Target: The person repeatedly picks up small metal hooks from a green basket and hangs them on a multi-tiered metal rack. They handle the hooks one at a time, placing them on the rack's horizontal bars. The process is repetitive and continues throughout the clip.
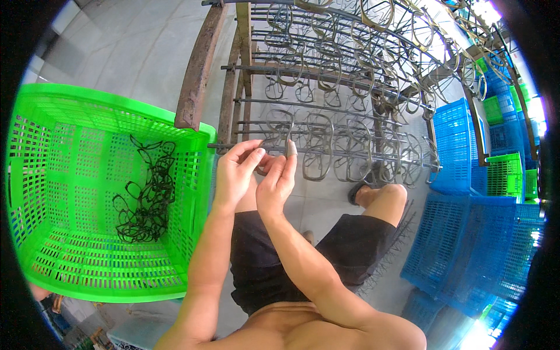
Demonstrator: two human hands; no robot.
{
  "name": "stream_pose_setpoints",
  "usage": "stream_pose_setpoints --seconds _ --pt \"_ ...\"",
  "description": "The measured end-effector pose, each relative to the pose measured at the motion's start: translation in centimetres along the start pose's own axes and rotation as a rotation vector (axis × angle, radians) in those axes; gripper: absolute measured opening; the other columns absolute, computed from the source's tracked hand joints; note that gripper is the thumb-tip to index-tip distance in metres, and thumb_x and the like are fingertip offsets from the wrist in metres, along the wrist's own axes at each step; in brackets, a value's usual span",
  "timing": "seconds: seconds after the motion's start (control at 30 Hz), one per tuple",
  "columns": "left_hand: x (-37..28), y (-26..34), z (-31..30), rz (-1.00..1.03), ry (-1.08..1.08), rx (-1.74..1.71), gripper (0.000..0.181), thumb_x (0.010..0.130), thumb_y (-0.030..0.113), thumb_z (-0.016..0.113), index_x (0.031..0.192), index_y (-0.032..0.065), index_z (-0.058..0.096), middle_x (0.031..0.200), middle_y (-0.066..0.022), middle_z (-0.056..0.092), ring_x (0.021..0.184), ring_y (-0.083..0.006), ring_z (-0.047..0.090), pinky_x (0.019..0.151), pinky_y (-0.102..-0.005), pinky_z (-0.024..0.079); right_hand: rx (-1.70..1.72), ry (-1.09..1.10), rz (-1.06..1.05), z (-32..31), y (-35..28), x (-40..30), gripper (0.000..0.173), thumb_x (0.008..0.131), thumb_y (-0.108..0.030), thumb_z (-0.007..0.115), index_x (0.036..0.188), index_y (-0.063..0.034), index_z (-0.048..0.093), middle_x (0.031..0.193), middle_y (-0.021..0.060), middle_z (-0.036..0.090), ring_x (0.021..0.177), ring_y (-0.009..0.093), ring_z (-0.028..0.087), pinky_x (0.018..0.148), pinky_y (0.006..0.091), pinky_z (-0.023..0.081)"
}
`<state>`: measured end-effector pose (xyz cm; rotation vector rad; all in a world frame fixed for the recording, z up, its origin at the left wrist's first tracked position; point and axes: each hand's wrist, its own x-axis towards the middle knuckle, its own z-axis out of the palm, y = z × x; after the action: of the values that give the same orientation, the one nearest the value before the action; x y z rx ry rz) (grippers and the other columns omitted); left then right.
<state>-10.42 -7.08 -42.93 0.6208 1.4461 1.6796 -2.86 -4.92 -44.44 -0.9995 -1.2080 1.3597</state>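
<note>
In front of me, my left hand pinches with thumb and index finger at the left side of a thin eyeglass frame. My right hand closes on the same frame from the right, and one of its fingers wears a pale cover. The frame sits at the left end of a metal rod on a rack. My fingers hide its lower part and the exact contact. Just right of it, another eyeglass frame hangs upright on the rod, with several more beyond.
A green plastic basket at my left holds a heap of dark eyeglass frames. The rack's rusty bar juts towards me. Blue crates are stacked at right. My knee is near the rack's lower right.
</note>
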Motion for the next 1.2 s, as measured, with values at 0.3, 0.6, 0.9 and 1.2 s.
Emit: stream_pose_setpoints --seconds 0.3,0.6,0.9,1.2 --pt "-0.2 -0.7 -0.9 -0.037 0.118 -0.060 0.020 0.085 0.012 0.062 0.097 -0.0031 0.059 0.082 -0.0054 0.062 0.071 -0.0099 0.059 0.066 -0.0221 0.047 -0.016 -0.117 0.047 -0.4 -0.2 0.3 0.038 0.092 -0.003 0.038 0.129 0.0036 0.035 0.071 0.0028 0.052 0.064 0.008 0.051 0.061 0.0233 0.047" --pt "0.1 -1.0 -1.0 -0.123 0.098 -0.132 0.017 0.086 0.019 0.059 0.086 0.0018 0.059 0.071 -0.0037 0.057 0.059 -0.0098 0.052 0.055 -0.0234 0.041 -0.183 -0.151 -0.005 -1.0 -0.5 0.7 0.038 0.090 -0.002 0.041 0.128 0.0029 0.040 0.065 0.0037 0.051 0.060 0.009 0.050 0.056 0.0245 0.045" --pt "1.6 -0.7 -0.6 -0.256 0.003 -0.125 0.017 0.086 0.023 0.057 0.080 0.0070 0.057 0.069 -0.0009 0.056 0.060 -0.0106 0.053 0.056 -0.0244 0.042 -0.091 -0.212 0.121 -3.0 -1.9 1.2 0.042 0.090 -0.007 0.046 0.130 0.0025 0.038 0.075 0.0076 0.055 0.069 0.010 0.054 0.064 0.0252 0.046" --pt "5.0 2.1 -1.9 -0.315 0.058 0.210 0.022 0.084 0.033 0.059 0.077 0.0115 0.058 0.064 0.0032 0.053 0.053 -0.0063 0.047 0.047 -0.0205 0.037 -0.570 -1.441 0.308 -22.6 -13.4 3.8 0.021 0.089 -0.018 0.054 0.099 0.0008 0.054 0.088 0.0135 0.058 0.081 0.024 0.055 0.073 0.0339 0.045"
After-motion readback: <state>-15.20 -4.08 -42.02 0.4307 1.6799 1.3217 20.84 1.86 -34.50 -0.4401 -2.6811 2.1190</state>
